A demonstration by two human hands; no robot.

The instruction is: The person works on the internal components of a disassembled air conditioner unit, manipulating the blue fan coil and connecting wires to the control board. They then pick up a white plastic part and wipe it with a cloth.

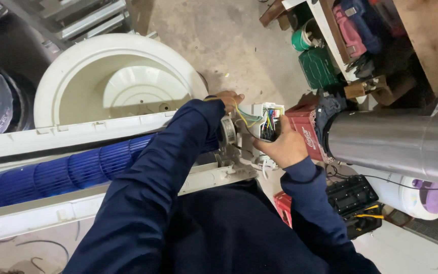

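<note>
- Wiring work on the end of a white indoor air-conditioner unit looks to be the step in hand: both hands meet at the small white control box at the unit's right end, where coloured wires run out.
- The right hand cups the box from below and from the near side; its fingers are curled around the box, clamped on it, with the thumb toward the wires.
- The left hand reaches over the casing from the far side; only the knuckles and back of the hand show, so I cannot tell whether its fingers are apart or pinched on a wire. A yellow-green wire arcs from just beside it toward the box.
- The box sits between the two hands, touching the right palm and just beside the left fingertips, above the end of the blue cylindrical fan.
- As a judgement, the next move calls for a steady right-hand hold while the left works a single wire or plug, without tugging the neighbouring leads.
- A large metal duct and a red box lie close to the right, leaving little room.
</note>
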